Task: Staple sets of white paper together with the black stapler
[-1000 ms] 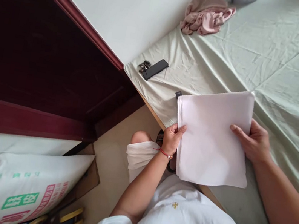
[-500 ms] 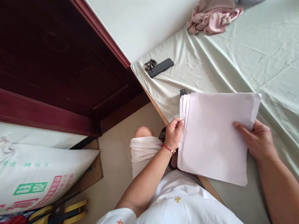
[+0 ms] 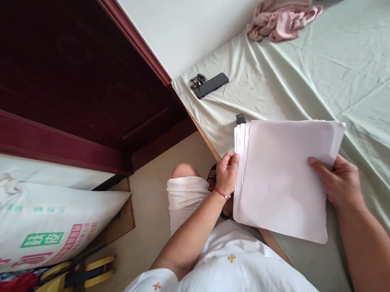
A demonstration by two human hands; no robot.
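Note:
I hold a stack of white paper sheets [image 3: 280,175] over the near edge of a bed covered by a pale green sheet [image 3: 377,87]. My left hand [image 3: 228,167] pinches the stack's left edge, where the sheets fan apart slightly. My right hand [image 3: 338,182] grips the right edge, thumb on top. A red string bracelet circles my left wrist. A small dark object [image 3: 240,118] peeks out behind the stack's top left corner.
A black phone [image 3: 211,85] with a dark clip beside it lies at the bed's corner. A crumpled pink cloth [image 3: 282,16] sits farther back. A dark red wooden panel [image 3: 62,69] stands on the left; a printed white sack [image 3: 31,228] lies on the floor.
The sheets' left edges have fanned apart where they were flush a second ago. My left hand has shifted from under the stack's lower left to pinching its left edge. The view drifted slightly.

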